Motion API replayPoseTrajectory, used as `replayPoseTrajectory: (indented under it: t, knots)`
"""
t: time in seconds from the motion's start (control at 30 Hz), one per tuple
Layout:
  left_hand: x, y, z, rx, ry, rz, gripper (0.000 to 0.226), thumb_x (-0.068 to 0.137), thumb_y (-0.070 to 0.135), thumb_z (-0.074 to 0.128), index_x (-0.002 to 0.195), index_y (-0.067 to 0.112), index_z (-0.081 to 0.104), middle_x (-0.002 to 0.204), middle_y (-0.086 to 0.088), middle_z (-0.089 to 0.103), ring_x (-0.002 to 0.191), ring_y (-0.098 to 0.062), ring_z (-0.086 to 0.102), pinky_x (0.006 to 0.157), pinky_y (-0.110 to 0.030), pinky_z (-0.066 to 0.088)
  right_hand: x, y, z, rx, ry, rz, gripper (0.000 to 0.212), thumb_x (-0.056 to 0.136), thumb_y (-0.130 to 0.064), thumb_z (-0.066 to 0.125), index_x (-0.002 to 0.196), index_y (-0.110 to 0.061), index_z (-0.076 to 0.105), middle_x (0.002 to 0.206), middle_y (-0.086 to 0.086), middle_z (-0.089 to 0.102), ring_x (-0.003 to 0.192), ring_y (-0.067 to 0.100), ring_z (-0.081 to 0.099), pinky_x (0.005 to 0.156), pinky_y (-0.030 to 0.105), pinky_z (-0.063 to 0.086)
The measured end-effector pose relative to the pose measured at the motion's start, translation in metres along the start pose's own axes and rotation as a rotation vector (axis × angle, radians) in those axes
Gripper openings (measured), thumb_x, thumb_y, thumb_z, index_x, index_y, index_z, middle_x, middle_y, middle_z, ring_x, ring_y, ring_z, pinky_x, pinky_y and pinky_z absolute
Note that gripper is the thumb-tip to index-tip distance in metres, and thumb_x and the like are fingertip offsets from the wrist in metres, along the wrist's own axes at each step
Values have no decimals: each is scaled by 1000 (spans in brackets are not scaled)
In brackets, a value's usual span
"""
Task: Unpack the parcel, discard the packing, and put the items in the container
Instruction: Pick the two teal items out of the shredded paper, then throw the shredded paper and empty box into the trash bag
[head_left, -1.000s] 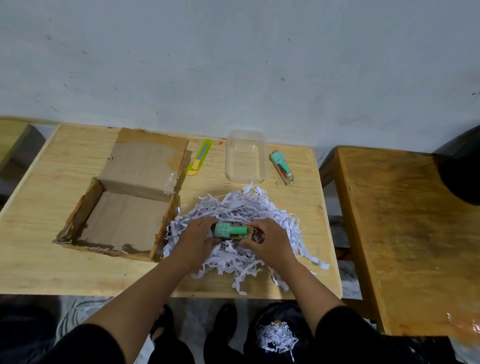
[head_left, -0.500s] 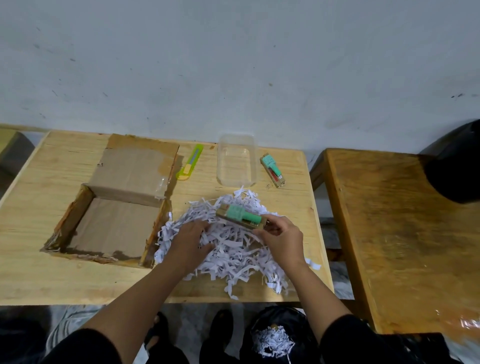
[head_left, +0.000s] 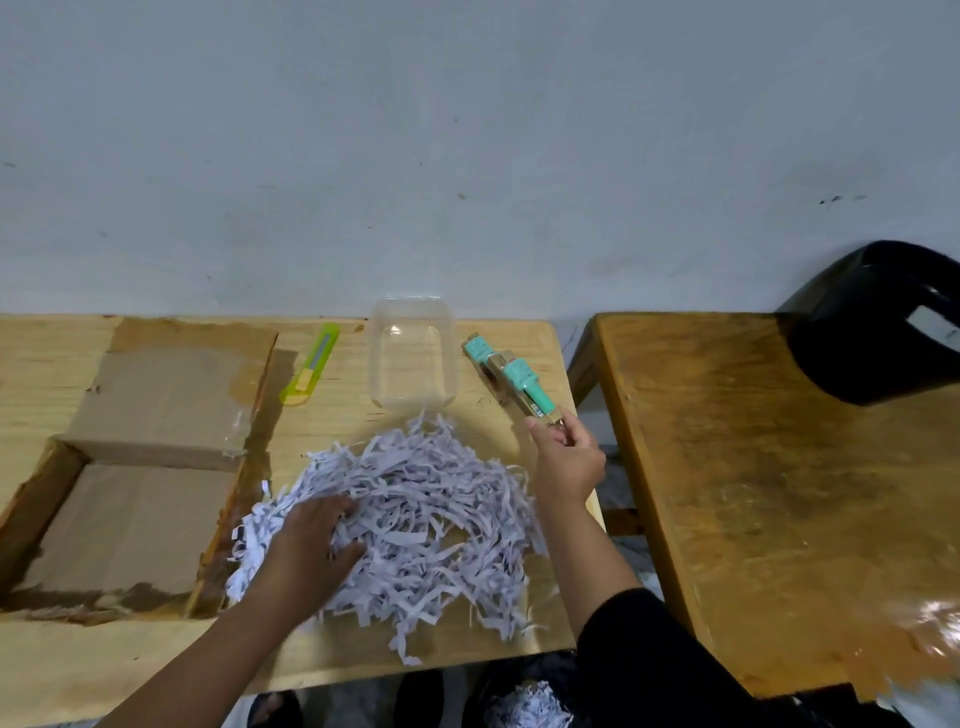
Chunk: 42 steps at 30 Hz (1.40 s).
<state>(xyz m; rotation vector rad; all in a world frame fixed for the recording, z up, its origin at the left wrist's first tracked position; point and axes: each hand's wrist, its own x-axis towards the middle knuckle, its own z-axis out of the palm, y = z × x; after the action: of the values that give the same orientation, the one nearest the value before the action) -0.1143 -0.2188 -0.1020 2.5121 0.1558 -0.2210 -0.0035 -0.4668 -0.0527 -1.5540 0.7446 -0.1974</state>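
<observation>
My right hand grips the near end of a small boxed item with a teal cap, held right of the clear plastic container. The box overlaps a second teal-capped boxed item lying on the table behind it. My left hand rests palm down, fingers spread, on the left side of a big heap of white shredded paper. The opened cardboard parcel box lies at the left with nothing visible inside. The container holds nothing.
A yellow-green utility knife lies between the box flap and the container. A darker wooden table stands to the right, with a black object on it. A black bag with shredded paper sits below the table's front edge.
My right hand has lifted the teal-capped box out of the shredded paper and carried it back and right, beside the container. My left hand let go and stayed on the paper.
</observation>
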Motion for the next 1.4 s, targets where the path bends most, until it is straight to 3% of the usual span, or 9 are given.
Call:
replayPoseTrajectory:
  t: [0.2,0.3,0.4,0.7,0.87,1.03,1.17,1.27,1.4]
  knots:
    - [0,-5,4,53,6,41,45,73,22,77,114,16,59,111,-9,62,107,-30,53,87,-36,42,39,7,20,-58,131,63,49,76,-10,73,123,-10,59,117,7,63,92,12,61,53,3,45]
    - [1,-4,5,71,-6,17,42,76,26,74,114,21,56,113,-5,59,111,-27,50,92,-37,42,56,13,29,-111,152,80,49,76,-13,73,123,-13,59,122,7,63,97,13,60,69,15,48]
    - [1,-3,5,79,-17,4,40,77,26,73,113,21,56,113,-5,59,111,-26,50,93,-39,43,67,14,38,-163,131,87,47,79,-15,71,124,-12,59,122,7,62,100,14,59,65,8,43]
    - [-1,14,-11,-21,-25,23,37,84,30,64,119,25,52,120,2,54,108,-17,52,84,-24,40,64,14,25,-456,-34,33,56,84,-35,63,135,-16,49,135,7,54,121,22,51,101,31,42]
    - [-4,21,-36,-16,51,171,45,80,52,61,116,27,55,119,12,48,114,-11,49,93,-24,39,30,14,-22,-377,-420,14,60,80,-27,72,135,-17,48,131,4,54,105,9,52,71,6,43]
    - [0,5,-52,53,-216,181,106,41,88,56,135,45,32,154,7,8,141,-12,5,111,-44,21,-5,13,-67,-624,-863,-141,106,54,-40,86,143,-35,28,141,-15,31,128,4,33,105,25,36]
    - [6,-10,-39,182,-396,125,128,34,84,66,138,54,-4,154,1,-24,143,-24,-13,113,-54,21,-25,28,-67,-805,-1046,-392,123,46,-51,87,140,-50,7,155,-16,6,142,3,7,117,29,19]
    - [9,-3,-29,241,-395,135,128,44,72,73,136,54,-14,155,-6,-19,144,-30,-3,110,-54,24,-35,38,-50,-893,-1098,-513,124,45,-63,80,133,-59,-7,153,-19,-7,143,4,-3,115,30,16]
    - [17,5,-17,209,-351,223,130,52,61,79,128,55,-26,156,-9,3,139,-32,15,109,-43,27,-49,50,-26,-864,-1083,-623,117,47,-76,64,141,-51,-1,158,-5,0,144,9,3,115,34,18]
